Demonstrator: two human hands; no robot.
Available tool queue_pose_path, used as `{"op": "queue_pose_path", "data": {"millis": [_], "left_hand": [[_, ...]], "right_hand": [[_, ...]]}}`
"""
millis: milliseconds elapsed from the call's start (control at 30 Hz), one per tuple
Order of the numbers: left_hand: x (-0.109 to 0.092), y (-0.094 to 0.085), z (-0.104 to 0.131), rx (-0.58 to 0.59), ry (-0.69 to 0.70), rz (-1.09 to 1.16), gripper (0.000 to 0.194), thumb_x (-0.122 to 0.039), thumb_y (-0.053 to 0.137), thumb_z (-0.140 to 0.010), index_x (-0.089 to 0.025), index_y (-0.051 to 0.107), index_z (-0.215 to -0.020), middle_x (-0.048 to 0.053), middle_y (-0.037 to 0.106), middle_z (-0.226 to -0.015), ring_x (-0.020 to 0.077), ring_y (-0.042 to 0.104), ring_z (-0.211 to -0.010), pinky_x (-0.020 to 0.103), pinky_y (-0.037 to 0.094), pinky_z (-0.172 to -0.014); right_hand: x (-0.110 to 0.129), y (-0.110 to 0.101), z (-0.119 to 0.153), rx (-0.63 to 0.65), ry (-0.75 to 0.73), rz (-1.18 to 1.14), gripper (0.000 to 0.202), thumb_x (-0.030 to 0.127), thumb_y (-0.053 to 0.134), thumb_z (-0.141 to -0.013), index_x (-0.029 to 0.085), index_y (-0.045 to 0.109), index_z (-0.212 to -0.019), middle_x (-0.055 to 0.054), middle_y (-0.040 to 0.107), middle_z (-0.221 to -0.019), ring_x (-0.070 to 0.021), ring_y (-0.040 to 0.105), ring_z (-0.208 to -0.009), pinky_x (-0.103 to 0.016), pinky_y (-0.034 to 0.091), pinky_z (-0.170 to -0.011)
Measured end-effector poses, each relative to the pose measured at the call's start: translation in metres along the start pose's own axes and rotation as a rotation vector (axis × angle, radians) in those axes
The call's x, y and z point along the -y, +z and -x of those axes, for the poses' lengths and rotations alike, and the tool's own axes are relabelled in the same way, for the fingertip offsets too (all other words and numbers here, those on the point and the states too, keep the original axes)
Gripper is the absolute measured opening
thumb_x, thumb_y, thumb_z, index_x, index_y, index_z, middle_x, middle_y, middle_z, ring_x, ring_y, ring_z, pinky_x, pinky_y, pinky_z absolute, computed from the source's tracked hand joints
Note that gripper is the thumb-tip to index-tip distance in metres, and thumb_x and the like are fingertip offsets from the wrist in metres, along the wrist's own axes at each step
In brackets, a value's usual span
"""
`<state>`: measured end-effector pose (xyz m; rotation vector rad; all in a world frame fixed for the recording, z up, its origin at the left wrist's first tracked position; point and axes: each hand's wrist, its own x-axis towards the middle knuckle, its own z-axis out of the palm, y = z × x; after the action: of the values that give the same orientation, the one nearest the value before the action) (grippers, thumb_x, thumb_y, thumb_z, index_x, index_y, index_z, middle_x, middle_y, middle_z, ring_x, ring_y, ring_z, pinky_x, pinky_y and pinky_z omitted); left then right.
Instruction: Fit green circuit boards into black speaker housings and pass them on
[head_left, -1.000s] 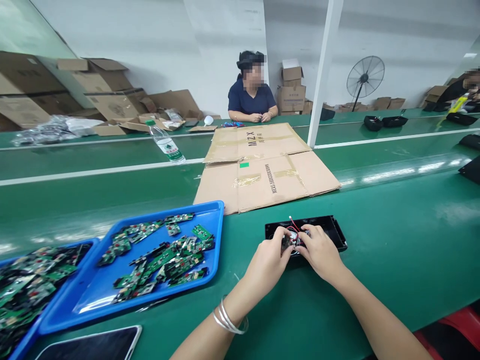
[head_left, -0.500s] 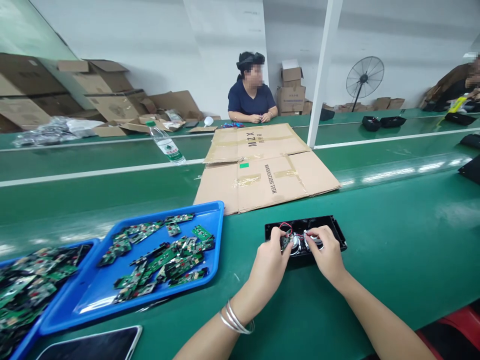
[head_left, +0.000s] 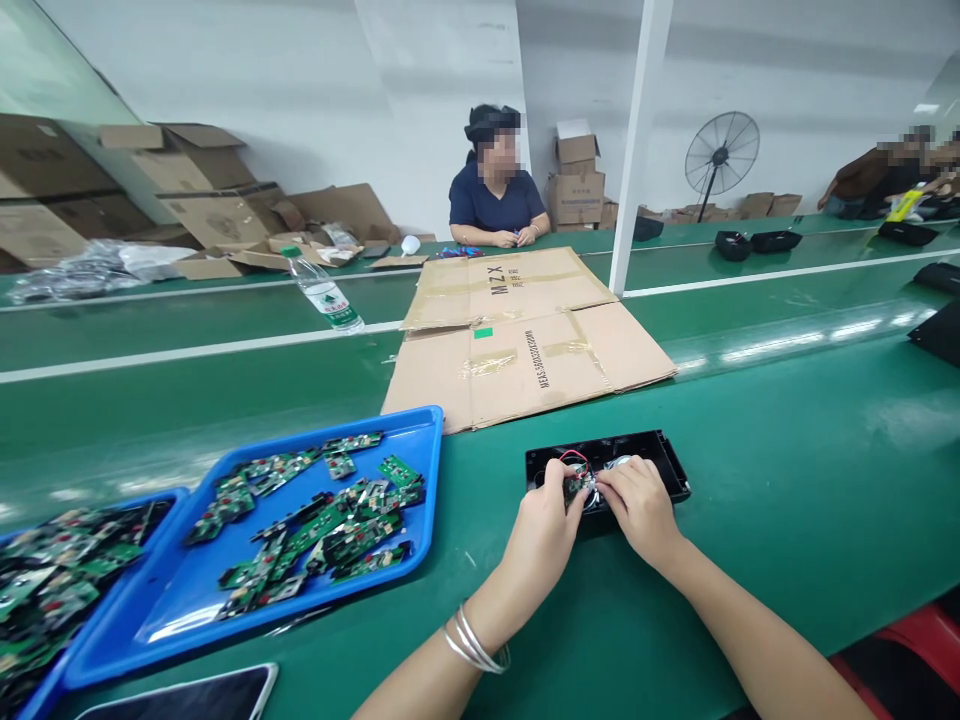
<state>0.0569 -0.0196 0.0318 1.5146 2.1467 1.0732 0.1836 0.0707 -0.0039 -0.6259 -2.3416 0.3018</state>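
Note:
A black speaker housing (head_left: 660,462) lies open on the green bench, with round silver speakers and thin red wires inside. Over its left half, my left hand (head_left: 546,515) pinches a small green circuit board (head_left: 576,484). My right hand (head_left: 637,505) has its fingertips closed on a small white wire connector (head_left: 592,480) at the board's right edge. The fingers of both hands nearly meet there. Whether the connector is seated in the board is too small to tell.
A blue tray (head_left: 437,480) of circuit boards stands to the left, beside a second filled tray (head_left: 176,497). A phone (head_left: 187,695) lies in front. Beyond are flattened cardboard (head_left: 510,375), a water bottle (head_left: 324,292), a white post (head_left: 637,150) and a seated co-worker (head_left: 496,200).
My right hand has moved left with the connector, from above the right speaker to the circuit board. The left hand still holds the board. The view has shifted slightly.

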Motion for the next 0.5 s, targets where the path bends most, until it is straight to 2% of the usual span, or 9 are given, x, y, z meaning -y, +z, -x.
{"op": "queue_pose_path", "data": {"millis": [200, 300, 433, 500], "left_hand": [[0.0002, -0.0006, -0.0006, 0.052, 0.034, 0.005, 0.013, -0.021, 0.046, -0.084, -0.021, 0.043, -0.096, 0.002, 0.066, -0.075, 0.0188, 0.065, -0.065, 0.027, 0.047, -0.057], [0.0010, 0.0001, -0.0007, 0.067, 0.083, 0.001, 0.014, -0.018, 0.044, -0.084, -0.022, 0.043, -0.097, 0.003, 0.067, -0.082, 0.0189, 0.065, -0.070, 0.027, 0.048, -0.059], [0.0010, -0.0018, -0.0014, 0.097, 0.137, -0.008, 0.013, -0.016, 0.042, -0.084, -0.022, 0.043, -0.096, 0.003, 0.067, -0.086, 0.0195, 0.065, -0.074, 0.028, 0.048, -0.061], [0.0002, -0.0051, -0.0023, 0.126, 0.158, -0.007, 0.012, -0.016, 0.042, -0.084, -0.022, 0.043, -0.093, 0.002, 0.066, -0.083, 0.0189, 0.065, -0.072, 0.027, 0.047, -0.060]], "right_hand": [[-0.0003, -0.0042, -0.0035, 0.043, -0.041, 0.005, 0.025, 0.023, 0.039, -0.093, 0.018, 0.061, -0.082, -0.004, 0.060, -0.070, -0.0182, 0.046, -0.070, -0.032, 0.035, -0.067], [-0.0001, -0.0067, -0.0050, 0.072, -0.054, 0.001, 0.026, 0.023, 0.039, -0.093, 0.018, 0.061, -0.079, -0.004, 0.060, -0.069, -0.0180, 0.046, -0.069, -0.032, 0.035, -0.066], [-0.0008, -0.0073, -0.0040, 0.090, -0.039, -0.040, 0.025, 0.024, 0.040, -0.093, 0.019, 0.059, -0.077, -0.003, 0.060, -0.070, -0.0176, 0.049, -0.071, -0.032, 0.037, -0.068], [-0.0023, -0.0066, -0.0022, 0.072, 0.014, -0.089, 0.023, 0.027, 0.042, -0.092, 0.019, 0.058, -0.077, -0.003, 0.059, -0.070, -0.0173, 0.050, -0.071, -0.031, 0.038, -0.068]]}}
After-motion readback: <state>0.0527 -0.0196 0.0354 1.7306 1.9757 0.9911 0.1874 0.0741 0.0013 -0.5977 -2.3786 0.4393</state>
